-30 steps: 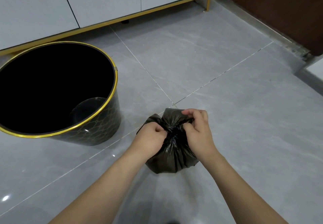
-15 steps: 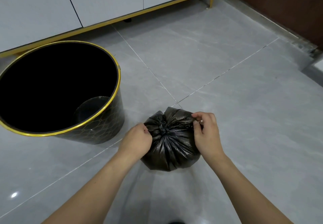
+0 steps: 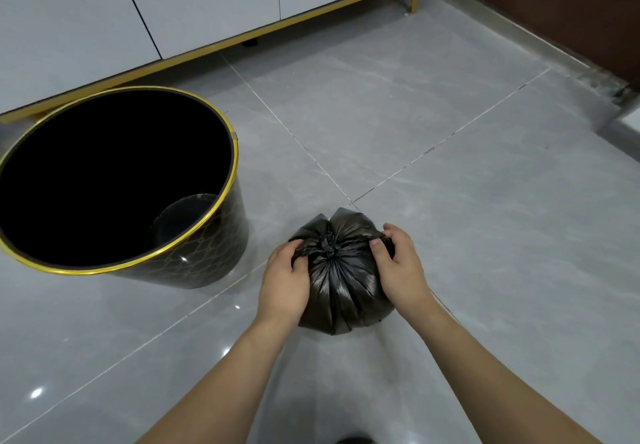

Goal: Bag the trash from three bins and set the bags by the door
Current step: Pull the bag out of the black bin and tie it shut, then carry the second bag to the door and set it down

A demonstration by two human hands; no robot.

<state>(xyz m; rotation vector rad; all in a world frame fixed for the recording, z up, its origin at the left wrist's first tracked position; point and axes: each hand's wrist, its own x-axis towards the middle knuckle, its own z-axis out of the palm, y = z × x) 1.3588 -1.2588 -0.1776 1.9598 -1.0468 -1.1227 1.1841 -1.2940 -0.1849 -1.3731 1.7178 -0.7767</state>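
Here, at the far left, stands the round black waste bin with a gold rim [image 3: 221, 235], upright on the grey tiled floor [image 3: 485, 235] in front of the white cabinet with a gold base rail [image 3: 207, 10]. Its inside looks dark and bare, with no liner showing, so this bin appears already emptied.

Just right of the bin, and apart from it, the small black plastic trash bag [image 3: 341, 287] sits on the floor, its neck gathered into a knot [image 3: 327, 247] at the top centre. The left hand [image 3: 284, 284] has its fingers curled into the plastic on the bag's left shoulder, pinching a fold there. The right hand [image 3: 401, 267] does the same on the right shoulder, fingertips tucked into a bunch of film.

The step in hand looks like cinching the tie. To do it well, both pinched ends should be drawn outward evenly and low, so the knot seats against the gathered neck rather than sliding up. The film looks thin, so a steady pull would suit better than a jerk, which could tear it at the fingers. Keeping the bag on the floor while tightening takes the load off the plastic.

At the far right runs a dark brown wooden panel [image 3: 554, 0], possibly the door; the tied bag would go beside it.
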